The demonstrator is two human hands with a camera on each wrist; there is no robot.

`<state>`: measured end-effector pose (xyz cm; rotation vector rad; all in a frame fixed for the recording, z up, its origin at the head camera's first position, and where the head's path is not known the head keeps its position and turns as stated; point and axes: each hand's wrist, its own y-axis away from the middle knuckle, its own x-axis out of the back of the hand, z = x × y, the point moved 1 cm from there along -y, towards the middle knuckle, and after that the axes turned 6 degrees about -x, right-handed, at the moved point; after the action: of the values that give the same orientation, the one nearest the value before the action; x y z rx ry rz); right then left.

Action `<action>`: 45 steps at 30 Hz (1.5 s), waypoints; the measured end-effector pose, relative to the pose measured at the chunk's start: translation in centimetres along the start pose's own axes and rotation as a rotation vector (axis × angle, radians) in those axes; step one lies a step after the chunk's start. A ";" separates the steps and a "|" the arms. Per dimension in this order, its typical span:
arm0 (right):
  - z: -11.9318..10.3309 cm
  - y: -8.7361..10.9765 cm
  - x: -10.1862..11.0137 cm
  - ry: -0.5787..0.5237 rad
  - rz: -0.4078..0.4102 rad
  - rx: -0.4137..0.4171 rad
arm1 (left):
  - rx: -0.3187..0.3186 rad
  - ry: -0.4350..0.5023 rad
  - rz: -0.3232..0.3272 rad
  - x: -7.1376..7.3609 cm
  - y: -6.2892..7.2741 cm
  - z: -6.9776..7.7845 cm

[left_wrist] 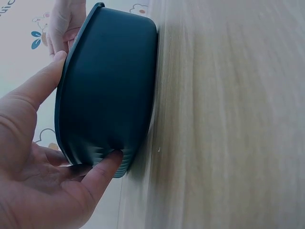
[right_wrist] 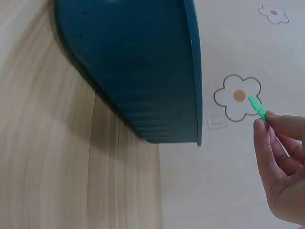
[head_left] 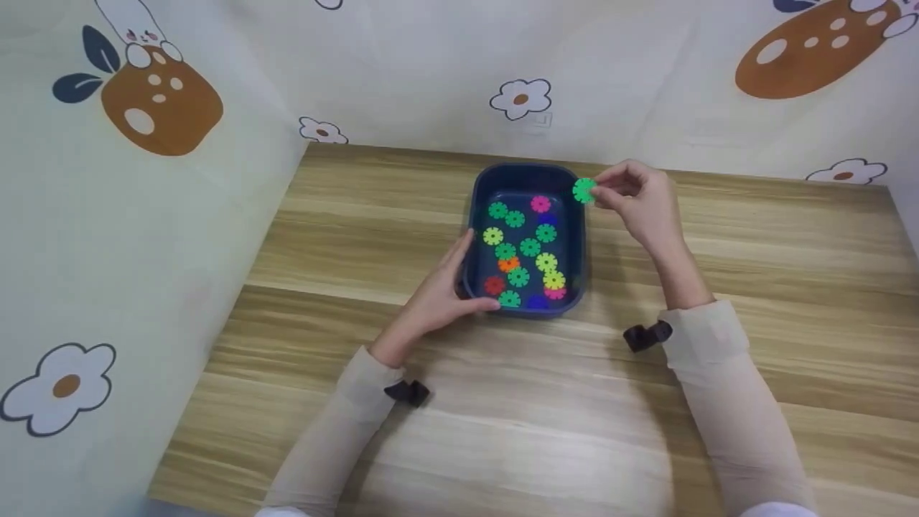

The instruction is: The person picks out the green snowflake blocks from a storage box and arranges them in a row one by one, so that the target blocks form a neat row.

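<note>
step in hand, as i read it: moving single pieces at the box, one at a time; couldn't tell if this one was going in or coming out. the bright green round notched plastic disc was at the far right corner of the dark blue rounded-rectangle plastic box, above rim level and apart from the rim. the other notched plastic discs, in green, yellow, pink, orange, red and blue, lay scattered on the box floor, a few overlapping. next move, my judgement: called for a firm pinch and clearance over the right rim, with the box kept steady; thin disc, so a slip looked like the main risk. right hand pinched the disc between thumb and index finger, other fingers folded in toward the palm; the right wrist view showed the disc nearly edge-on. its forearm came in from the near right, hand turned left toward the box. left hand gripped the box's near left corner, thumb over the near rim, fingers along the left wall, forearm reaching in from the near left. box sat flat on the wood-grain tabletop.
</note>
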<state>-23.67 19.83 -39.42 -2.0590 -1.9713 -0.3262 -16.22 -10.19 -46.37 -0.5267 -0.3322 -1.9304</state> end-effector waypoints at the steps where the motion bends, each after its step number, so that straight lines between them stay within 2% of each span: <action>1: 0.2 -0.1 0.2 -0.013 0.007 -0.001 | 0.002 -0.001 0.002 0.0 0.0 0.0; 7: 1.2 -0.6 1.0 -0.088 0.037 -0.028 | 0.001 -0.002 0.005 0.0 0.0 0.1; 15: 2.7 -1.4 1.7 -0.186 0.071 -0.083 | 0.002 -0.034 -0.026 0.2 -0.1 0.2; 27: 4.7 -2.3 2.1 -0.171 0.086 -0.157 | -0.006 -0.059 -0.028 0.7 0.0 0.1; 33: 5.4 -2.8 2.5 -0.216 0.084 -0.223 | 0.007 -0.062 -0.025 0.9 0.0 0.0; 36: 5.9 -3.0 2.5 -0.187 0.095 -0.240 | 0.004 -0.060 -0.026 0.9 0.0 0.0; 45: 7.3 -3.2 2.5 0.006 0.094 -0.247 | -0.006 -0.060 -0.031 1.0 0.0 -0.1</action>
<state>-26.89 24.86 -45.30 -2.2867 -1.9047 -0.5810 -16.57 -11.05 -45.96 -0.5873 -0.3744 -1.9492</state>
